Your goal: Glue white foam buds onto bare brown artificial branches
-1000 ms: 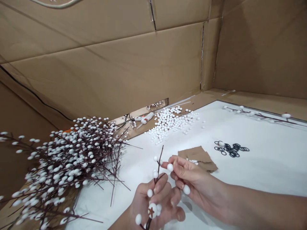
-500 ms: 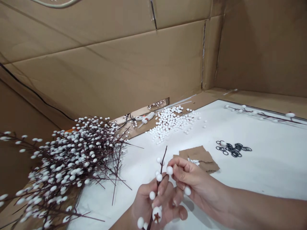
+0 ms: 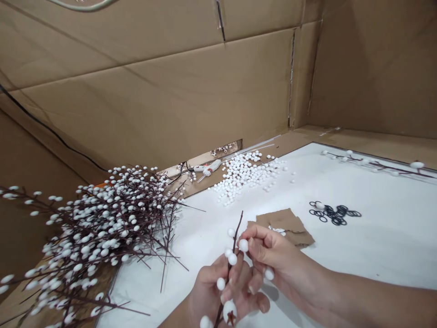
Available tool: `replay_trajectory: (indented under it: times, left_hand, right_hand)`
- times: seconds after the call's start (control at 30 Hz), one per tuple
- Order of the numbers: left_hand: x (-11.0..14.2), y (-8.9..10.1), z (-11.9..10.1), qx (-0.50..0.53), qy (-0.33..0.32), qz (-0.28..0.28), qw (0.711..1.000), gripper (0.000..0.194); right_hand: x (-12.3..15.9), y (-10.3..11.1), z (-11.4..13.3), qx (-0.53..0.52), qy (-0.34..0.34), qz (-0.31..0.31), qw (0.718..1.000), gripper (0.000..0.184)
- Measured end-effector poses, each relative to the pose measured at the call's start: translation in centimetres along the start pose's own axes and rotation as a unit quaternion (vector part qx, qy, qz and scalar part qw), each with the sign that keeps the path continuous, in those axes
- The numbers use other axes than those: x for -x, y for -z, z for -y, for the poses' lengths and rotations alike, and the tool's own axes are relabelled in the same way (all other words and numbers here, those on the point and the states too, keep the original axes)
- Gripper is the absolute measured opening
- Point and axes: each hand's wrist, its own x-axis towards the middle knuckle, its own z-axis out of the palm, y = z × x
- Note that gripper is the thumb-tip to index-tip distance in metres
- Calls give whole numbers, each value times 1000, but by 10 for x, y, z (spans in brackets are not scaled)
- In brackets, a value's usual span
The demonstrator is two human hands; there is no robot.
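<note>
My left hand (image 3: 218, 287) is closed around a dark brown artificial berry branch (image 3: 236, 234) that bears several white balls along its stem. Its bare tip points up and slightly right. Low on the branch, one larger white ball shows a brown star-shaped mark facing me. Between the thumb and forefinger of my right hand (image 3: 273, 250), a white ball (image 3: 243, 245) is pinched close beside the stem; whether it touches the stem is hard to tell. A second white ball (image 3: 269, 273) shows by the lower fingers of that hand.
A large heap of white-berried branches (image 3: 112, 218) fills the left. Behind are loose white balls (image 3: 242, 175) and a glue gun (image 3: 208, 168). Torn cardboard (image 3: 290, 223) with white residue lies beyond my right hand. Black rings (image 3: 334, 213) and another branch (image 3: 378, 162) lie to the right.
The branch in my left hand has shifted slightly right and tilted a little more to the right. My right hand keeps its pinch on the white ball.
</note>
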Motion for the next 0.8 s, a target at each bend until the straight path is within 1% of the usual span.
replay_trajectory:
  times: [0.17,0.3,0.47,0.6,0.7,0.8]
  left_hand:
    - [-1,-5,-1,-15,0,-15,1000,23]
    - [-1,-6,0,-23,-5,-14,1000,24]
    - [-2,5,1,-18,-17,33,999,26]
    - [0,11,3,-3,-26,10,1000,28]
    - [0,6,3,-9,-32,1,999,24]
    - [0,0,3,-17,-36,-20,999,23]
  right_hand:
    - [-1,0,-1,-4,-11,4,1000,28]
    - [0,0,-2,-5,-21,15,1000,30]
    - [1,3,-5,6,6,30,1000,23]
    - [0,5,-7,9,25,28,999,20]
    - [-1,5,-9,9,35,24,999,21]
    - [-2,6,-11,11,44,21,999,22]
